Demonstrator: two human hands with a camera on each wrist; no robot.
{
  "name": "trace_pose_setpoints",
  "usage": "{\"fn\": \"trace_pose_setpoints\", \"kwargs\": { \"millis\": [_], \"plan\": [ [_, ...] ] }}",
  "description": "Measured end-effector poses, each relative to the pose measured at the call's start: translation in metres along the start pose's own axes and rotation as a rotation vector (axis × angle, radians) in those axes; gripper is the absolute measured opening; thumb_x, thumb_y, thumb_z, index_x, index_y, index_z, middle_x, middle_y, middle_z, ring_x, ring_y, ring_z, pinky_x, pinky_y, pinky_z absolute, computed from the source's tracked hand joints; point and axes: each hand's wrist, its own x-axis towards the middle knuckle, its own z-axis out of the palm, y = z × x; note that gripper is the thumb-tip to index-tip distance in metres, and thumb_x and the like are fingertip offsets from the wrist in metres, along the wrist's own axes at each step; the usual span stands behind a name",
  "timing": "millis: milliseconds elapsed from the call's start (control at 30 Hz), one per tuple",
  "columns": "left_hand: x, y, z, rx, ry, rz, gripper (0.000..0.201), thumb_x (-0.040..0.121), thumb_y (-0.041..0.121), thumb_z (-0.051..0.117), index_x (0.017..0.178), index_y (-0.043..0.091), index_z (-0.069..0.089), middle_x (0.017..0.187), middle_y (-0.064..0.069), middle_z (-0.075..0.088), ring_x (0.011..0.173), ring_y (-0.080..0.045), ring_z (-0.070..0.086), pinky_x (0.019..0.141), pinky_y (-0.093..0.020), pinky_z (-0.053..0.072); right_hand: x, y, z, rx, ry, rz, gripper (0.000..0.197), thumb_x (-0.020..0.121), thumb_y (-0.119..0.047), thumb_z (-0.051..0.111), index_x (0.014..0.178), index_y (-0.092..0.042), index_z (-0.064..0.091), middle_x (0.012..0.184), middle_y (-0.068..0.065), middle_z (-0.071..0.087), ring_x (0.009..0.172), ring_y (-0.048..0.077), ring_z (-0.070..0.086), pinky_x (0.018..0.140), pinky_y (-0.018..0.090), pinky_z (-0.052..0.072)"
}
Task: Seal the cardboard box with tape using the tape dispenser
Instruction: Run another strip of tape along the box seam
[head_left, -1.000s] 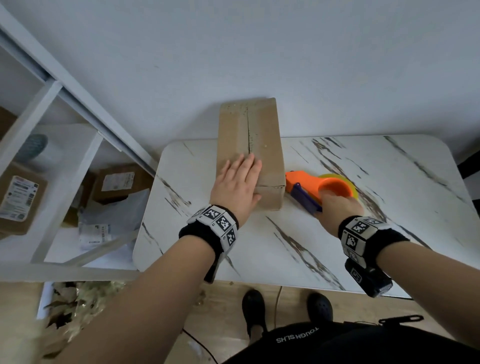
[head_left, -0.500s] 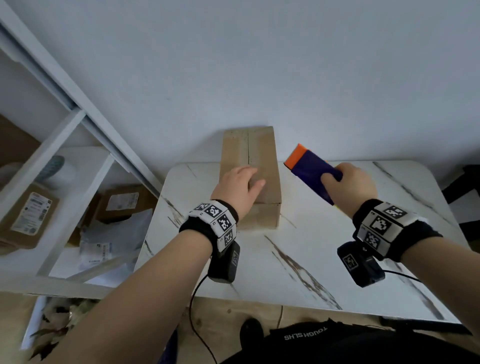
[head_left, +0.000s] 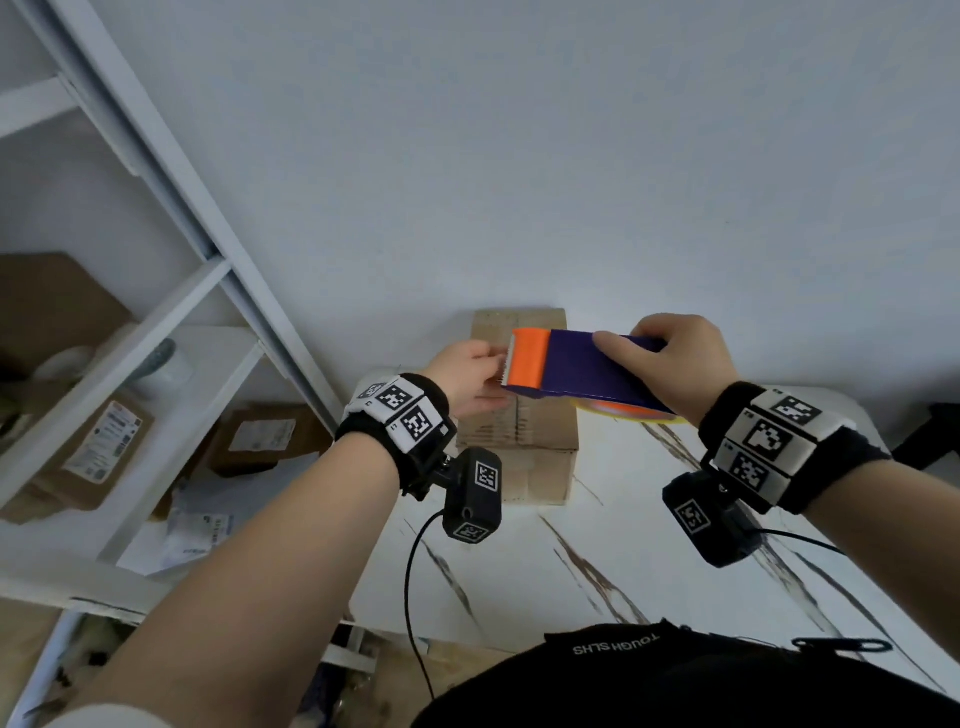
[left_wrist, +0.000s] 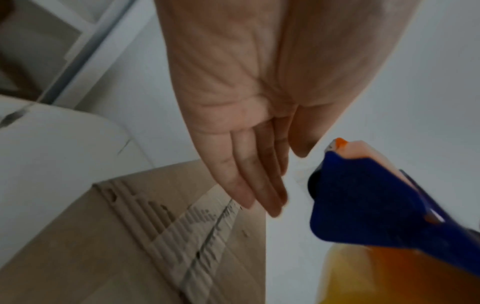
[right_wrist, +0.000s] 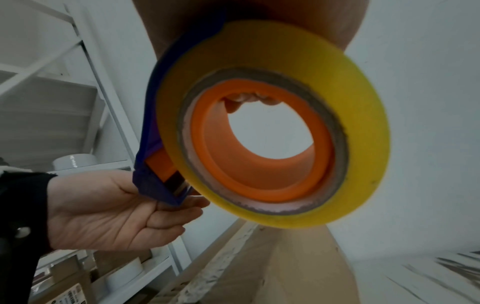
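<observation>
A brown cardboard box lies on the marble table, its top flaps closed along a centre seam. My right hand grips the blue and orange tape dispenser and holds it in the air over the box. Its yellow tape roll hangs on the underside. My left hand is raised off the box, and its straight fingers touch the dispenser's front end from below. I cannot see any tape pulled out.
The white marble table reaches toward me and to the right. A white shelf unit stands on the left, holding labelled parcels. A plain wall rises directly behind the box. Camera cables hang from both wrists.
My right hand lifted the dispenser off the table and swung it left over the box. My left hand rose from the box top to the dispenser's front end.
</observation>
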Motion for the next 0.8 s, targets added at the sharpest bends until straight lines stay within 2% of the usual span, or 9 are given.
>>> {"fn": "trace_pose_setpoints", "kwargs": {
  "millis": [100, 167, 267, 433, 533, 633, 700, 800],
  "plan": [
    [-0.002, -0.003, -0.004, -0.062, 0.004, 0.001, 0.03, 0.096, 0.003, 0.042, 0.126, 0.0, 0.048, 0.086, -0.005, 0.061, 0.078, -0.015, 0.061, 0.087, -0.034, 0.05, 0.001, -0.003, 0.003, -0.003, -0.023, -0.027, 0.044, 0.083, -0.039, 0.064, 0.051, -0.013, 0.048, 0.052, 0.001, 0.044, 0.054, 0.015, 0.04, 0.052, 0.026, 0.03],
    [-0.003, -0.004, -0.006, -0.064, 0.012, -0.002, 0.029, 0.096, 0.002, 0.042, 0.123, 0.0, 0.051, 0.084, -0.005, 0.061, 0.076, -0.013, 0.061, 0.075, -0.027, 0.056, 0.001, -0.004, 0.005, -0.005, -0.042, -0.042, 0.042, 0.083, -0.038, 0.064, 0.057, -0.006, 0.056, 0.056, 0.004, 0.049, 0.057, 0.018, 0.043, 0.056, 0.028, 0.033],
    [-0.004, -0.008, -0.009, -0.048, 0.032, -0.002, 0.028, 0.096, 0.002, 0.043, 0.121, 0.001, 0.053, 0.082, -0.003, 0.061, 0.073, -0.011, 0.061, 0.058, -0.017, 0.055, -0.001, -0.003, 0.007, -0.015, -0.063, -0.056, 0.042, 0.084, -0.038, 0.063, 0.065, 0.0, 0.062, 0.058, 0.005, 0.052, 0.06, 0.019, 0.046, 0.056, 0.027, 0.034],
    [-0.004, -0.014, -0.008, -0.009, 0.076, 0.007, 0.025, 0.095, 0.005, 0.047, 0.118, -0.001, 0.055, 0.077, -0.003, 0.061, 0.068, -0.01, 0.06, 0.053, -0.015, 0.054, -0.004, -0.002, 0.007, -0.055, -0.084, -0.045, 0.044, 0.082, -0.044, 0.064, 0.062, -0.005, 0.06, 0.057, 0.004, 0.052, 0.058, 0.017, 0.046, 0.054, 0.025, 0.034],
    [-0.002, -0.019, -0.009, 0.079, 0.109, 0.037, 0.025, 0.094, 0.007, 0.05, 0.116, 0.0, 0.059, 0.077, -0.003, 0.064, 0.068, -0.012, 0.062, 0.059, -0.018, 0.057, -0.005, -0.001, 0.006, -0.092, -0.113, -0.022, 0.046, 0.076, -0.053, 0.067, 0.055, -0.014, 0.053, 0.055, 0.0, 0.05, 0.055, 0.013, 0.046, 0.053, 0.026, 0.033],
    [0.0, -0.021, -0.009, 0.23, 0.135, 0.088, 0.023, 0.093, 0.01, 0.052, 0.111, 0.004, 0.065, 0.076, -0.001, 0.065, 0.07, -0.013, 0.063, 0.075, -0.03, 0.057, -0.007, -0.003, 0.003, -0.133, -0.157, -0.022, 0.046, 0.073, -0.054, 0.068, 0.055, -0.015, 0.052, 0.056, 0.0, 0.05, 0.055, 0.012, 0.046, 0.052, 0.025, 0.033],
    [-0.001, -0.02, -0.01, 0.257, 0.145, 0.11, 0.021, 0.093, 0.011, 0.053, 0.109, 0.006, 0.066, 0.076, 0.0, 0.066, 0.072, -0.013, 0.064, 0.078, -0.03, 0.056, -0.007, -0.005, 0.0, -0.138, -0.17, -0.021, 0.047, 0.073, -0.054, 0.069, 0.056, -0.014, 0.052, 0.055, -0.001, 0.049, 0.055, 0.012, 0.046, 0.051, 0.025, 0.033],
    [-0.003, -0.019, -0.011, 0.24, 0.159, 0.123, 0.021, 0.092, 0.015, 0.057, 0.107, 0.005, 0.067, 0.08, -0.006, 0.067, 0.076, -0.019, 0.065, 0.081, -0.034, 0.057, -0.006, -0.005, -0.003, -0.142, -0.179, -0.025, 0.048, 0.074, -0.053, 0.069, 0.054, -0.013, 0.051, 0.054, -0.001, 0.048, 0.054, 0.011, 0.045, 0.05, 0.024, 0.032]
  ]
}}
